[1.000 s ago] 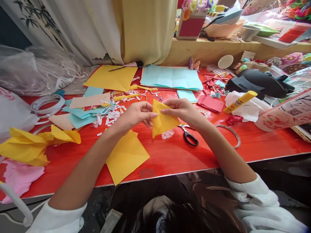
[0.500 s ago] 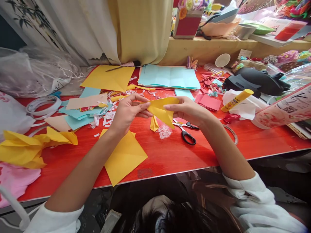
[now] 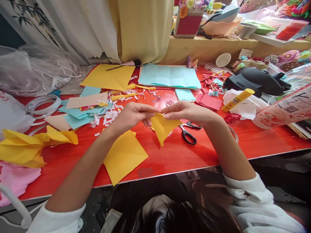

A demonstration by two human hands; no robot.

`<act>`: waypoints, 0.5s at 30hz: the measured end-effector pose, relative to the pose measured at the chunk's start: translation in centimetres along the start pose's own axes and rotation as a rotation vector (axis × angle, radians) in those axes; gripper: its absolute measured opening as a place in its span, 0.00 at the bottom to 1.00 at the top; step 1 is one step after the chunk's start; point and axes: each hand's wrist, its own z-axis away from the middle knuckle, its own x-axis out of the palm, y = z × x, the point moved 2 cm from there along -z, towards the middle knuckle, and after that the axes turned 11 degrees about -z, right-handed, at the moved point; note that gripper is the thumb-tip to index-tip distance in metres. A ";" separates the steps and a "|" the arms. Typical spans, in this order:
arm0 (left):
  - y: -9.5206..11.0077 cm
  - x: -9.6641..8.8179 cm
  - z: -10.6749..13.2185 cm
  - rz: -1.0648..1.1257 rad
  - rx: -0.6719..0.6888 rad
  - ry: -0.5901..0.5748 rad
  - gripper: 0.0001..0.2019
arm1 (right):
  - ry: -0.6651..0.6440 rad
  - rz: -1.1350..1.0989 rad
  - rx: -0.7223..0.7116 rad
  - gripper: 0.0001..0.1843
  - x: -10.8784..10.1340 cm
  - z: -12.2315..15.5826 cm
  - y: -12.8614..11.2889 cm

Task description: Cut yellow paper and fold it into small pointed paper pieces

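Note:
A folded yellow paper (image 3: 165,127) hangs between my two hands above the red table, one corner pointing down toward me. My left hand (image 3: 134,116) pinches its upper left edge between thumb and fingers. On the upper right edge, my right hand (image 3: 187,112) grips with the thumb in front; the fingers behind are partly hidden. Below my left forearm lie flat yellow paper squares (image 3: 126,155). Black-handled scissors (image 3: 189,136) rest just under my right hand, their blades partly covered by the paper.
Blue and beige paper pieces (image 3: 85,111) and white paper scraps lie to the left, beside a tape roll (image 3: 43,105). Folded yellow paper shapes (image 3: 36,145) sit at far left. A yellow glue stick (image 3: 238,99) and red paper squares (image 3: 209,101) are at right.
Both hands have lowered and come closer together. The yellow paper has turned so its corner points downward, now covering the small folded yellow piece on the table. The scissors' blades are more hidden.

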 end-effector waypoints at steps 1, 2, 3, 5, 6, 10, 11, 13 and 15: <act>0.1 0.1 0.0 -0.027 0.002 -0.010 0.10 | -0.019 0.038 0.029 0.15 0.4 -0.1 0.3; 0.1 0.1 0.0 -0.055 0.003 -0.017 0.11 | -0.011 0.054 0.049 0.13 0.7 -0.3 0.6; 0.1 0.1 0.0 -0.084 0.002 -0.023 0.13 | 0.018 0.048 0.061 0.13 0.9 -0.4 0.8; 0.0 0.1 -0.1 -0.130 0.005 -0.033 0.15 | 0.087 0.003 0.069 0.12 1.2 -0.7 1.1; 0.0 0.1 -0.1 -0.141 0.007 -0.039 0.16 | 0.102 -0.024 0.073 0.12 1.3 -0.8 1.3; -0.3 0.1 -0.3 -0.121 0.009 -0.047 0.15 | 0.108 -0.079 0.083 0.11 1.2 -0.9 1.5; -0.3 0.1 -0.3 -0.116 0.003 -0.042 0.15 | 0.107 -0.081 0.077 0.11 1.2 -1.0 1.5; -0.4 0.1 -0.3 -0.076 -0.012 -0.027 0.14 | 0.092 -0.091 0.062 0.10 1.1 -1.0 1.5; -0.6 0.1 -0.4 0.006 -0.020 -0.017 0.14 | 0.071 -0.096 0.054 0.11 1.0 -1.0 1.5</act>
